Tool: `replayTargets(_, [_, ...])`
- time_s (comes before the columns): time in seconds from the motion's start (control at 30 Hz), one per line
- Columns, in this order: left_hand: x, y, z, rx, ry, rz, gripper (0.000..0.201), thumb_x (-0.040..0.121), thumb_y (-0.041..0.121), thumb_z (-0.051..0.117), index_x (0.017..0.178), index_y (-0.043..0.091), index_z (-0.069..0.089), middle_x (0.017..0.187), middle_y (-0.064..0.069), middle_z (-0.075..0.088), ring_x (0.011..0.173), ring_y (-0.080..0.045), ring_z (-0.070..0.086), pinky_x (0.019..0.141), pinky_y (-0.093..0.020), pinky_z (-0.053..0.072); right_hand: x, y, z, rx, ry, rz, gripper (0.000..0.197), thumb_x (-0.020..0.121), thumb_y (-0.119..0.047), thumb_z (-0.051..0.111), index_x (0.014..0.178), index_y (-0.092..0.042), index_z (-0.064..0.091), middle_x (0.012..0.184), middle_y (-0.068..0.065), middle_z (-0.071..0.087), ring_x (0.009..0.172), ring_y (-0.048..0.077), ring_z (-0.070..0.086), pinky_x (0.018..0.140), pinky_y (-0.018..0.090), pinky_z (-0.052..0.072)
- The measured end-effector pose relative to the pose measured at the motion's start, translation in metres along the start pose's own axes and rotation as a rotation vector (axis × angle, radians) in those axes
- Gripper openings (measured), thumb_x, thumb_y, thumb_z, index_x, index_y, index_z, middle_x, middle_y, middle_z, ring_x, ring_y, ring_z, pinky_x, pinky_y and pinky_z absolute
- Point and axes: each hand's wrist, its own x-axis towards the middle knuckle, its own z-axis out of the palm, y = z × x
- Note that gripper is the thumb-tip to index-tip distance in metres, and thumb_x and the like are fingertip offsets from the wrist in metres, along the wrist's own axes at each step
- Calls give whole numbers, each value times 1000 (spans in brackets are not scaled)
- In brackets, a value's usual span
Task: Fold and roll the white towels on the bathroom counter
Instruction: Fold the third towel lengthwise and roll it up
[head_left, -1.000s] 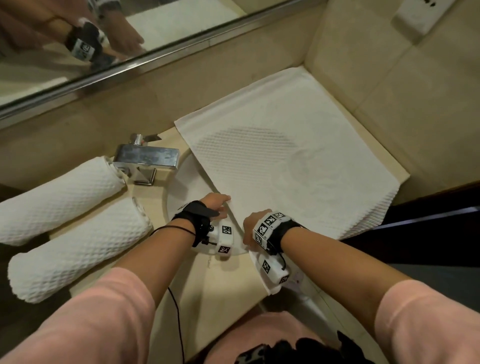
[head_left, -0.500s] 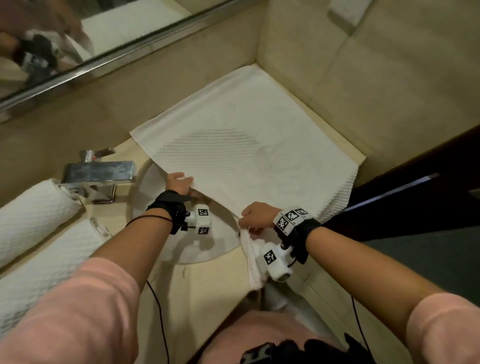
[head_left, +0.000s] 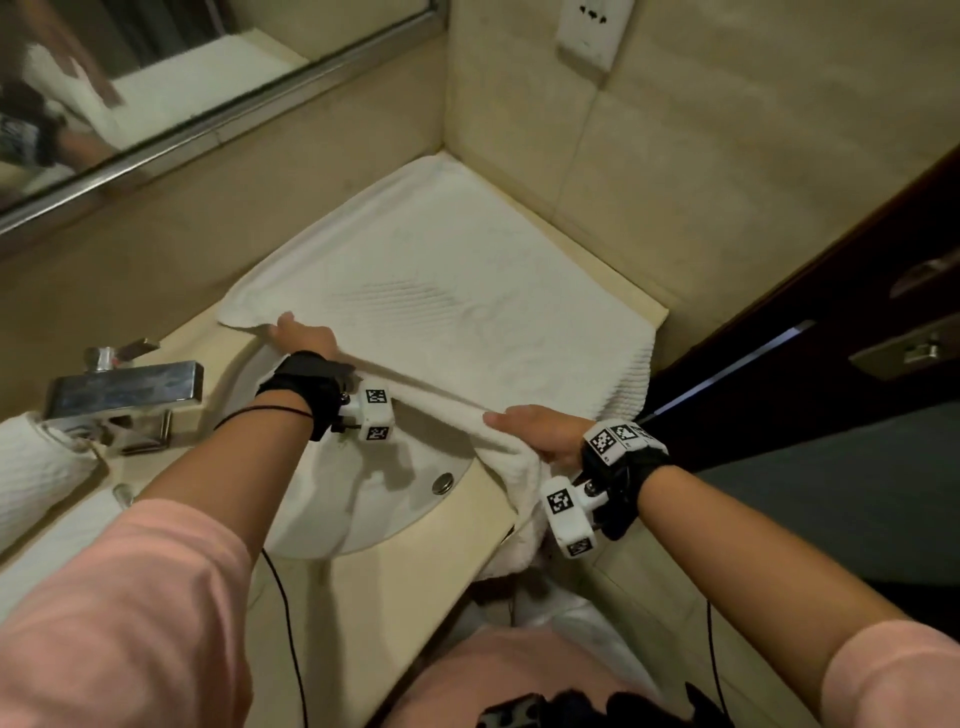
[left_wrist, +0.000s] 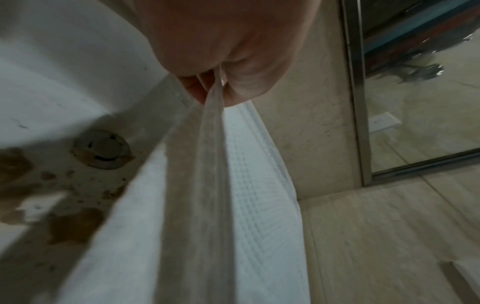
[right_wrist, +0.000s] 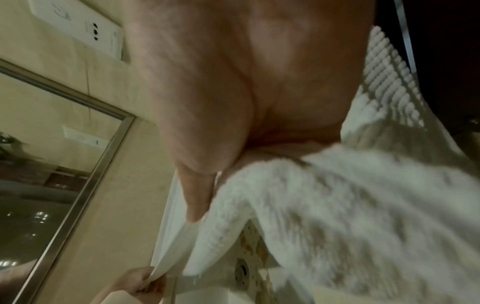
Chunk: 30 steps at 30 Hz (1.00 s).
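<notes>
A white towel (head_left: 457, 301) lies spread over the counter's right corner, its textured side up. My left hand (head_left: 298, 335) pinches the towel's near edge (left_wrist: 215, 127) close to its left corner, lifted above the sink. My right hand (head_left: 540, 428) grips the same edge further right, with a bunch of towel (right_wrist: 324, 201) hanging below it over the counter front. The edge runs taut between both hands. Two rolled white towels (head_left: 36, 467) lie at the far left, partly cut off.
A white sink basin (head_left: 363, 499) with a metal drain (head_left: 442, 483) sits under my hands. A chrome faucet (head_left: 122, 395) stands to its left. The mirror (head_left: 156, 78) and tiled wall close the back, a wall socket (head_left: 589, 31) sits above, and a dark door (head_left: 831, 338) is at right.
Both hands have spread apart along the towel's near edge and lifted it. The left hand moved up toward the left corner; the view shifted left, hiding most of the rolled towels.
</notes>
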Motion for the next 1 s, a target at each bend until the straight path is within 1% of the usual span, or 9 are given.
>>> replayTargets(0.2, [-25,76,7,-148,29,193,59,92,-5,38,148,8,26,159,-9,6,143,-25,20,114,-28,25,-14,7,-55,113,38,-71,42,85,-47,65,116,-20,58,113,10,68,106,29,64,96,45,50])
replayTargets(0.33, [-49,128,26,-148,49,318,61,92,-6,36,149,9,23,160,-4,1,145,-23,15,113,-24,22,-26,5,-97,127,147,-100,44,92,-41,57,126,-13,56,113,10,69,104,27,66,100,47,47])
replayTargets(0.43, [-61,163,47,-103,63,387,62,90,-8,36,149,9,22,160,-6,0,146,-23,13,113,-25,19,-37,3,-137,40,186,-95,45,98,-39,47,126,-4,53,92,6,67,70,7,69,67,22,57])
replayTargets(0.53, [-71,195,73,-74,63,443,64,90,-9,36,150,7,19,160,-7,-3,146,-23,9,114,-23,16,-33,8,-179,-60,256,-84,40,100,-41,43,124,-11,51,84,-3,56,48,-4,55,34,5,33])
replayTargets(0.6, [-73,212,89,-61,30,465,64,92,-7,37,150,6,15,160,-8,-5,147,-22,8,114,-22,14,-14,19,-204,-125,327,-90,48,96,-47,46,126,-10,52,97,0,61,73,5,63,52,8,45])
replayTargets(0.67, [-70,228,109,-21,-76,493,64,94,4,45,151,5,15,159,-12,-2,146,-25,13,116,-26,16,4,29,-227,-113,453,-100,49,94,-45,52,120,-3,58,114,10,64,101,26,61,85,28,48])
replayTargets(0.77, [-69,237,135,203,-348,500,68,95,24,56,151,9,20,158,-12,11,144,-27,21,115,-31,22,21,43,-251,-168,634,-11,25,93,-36,55,95,-11,59,103,11,61,99,29,57,86,33,44])
replayTargets(0.87, [-73,226,155,315,-609,418,59,96,23,54,148,10,29,153,-11,30,137,-28,35,107,-30,30,46,53,-262,-217,660,90,36,90,-24,56,120,-2,53,123,17,57,112,31,56,91,31,43])
replayTargets(1.0, [-64,196,161,443,-506,443,44,95,23,55,137,10,49,147,-8,40,134,-25,38,108,-29,29,73,49,-249,-270,700,150,40,85,-17,53,119,3,53,127,21,54,117,34,52,98,36,43])
